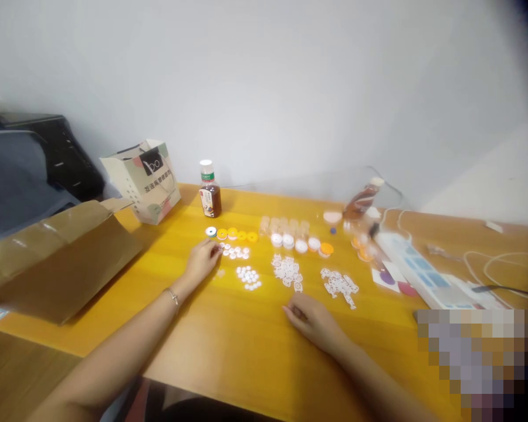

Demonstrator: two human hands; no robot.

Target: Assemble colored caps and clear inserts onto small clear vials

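Left hand (202,259): fingertips close together at the left end of the upper white discs (239,254); whether one is pinched cannot be told. Right hand (311,317): fingers loosely curled in, near the white cutouts (287,271). Orange rings (232,233) lie just behind the discs.

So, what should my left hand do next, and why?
I'd probably have the left hand nudge the nearest of the upper white discs closer to the rest: its fingertips are right at that cluster's edge. Whether they already pinch one is too small to tell. The right hand is curled near the white cutouts, farther from those discs.
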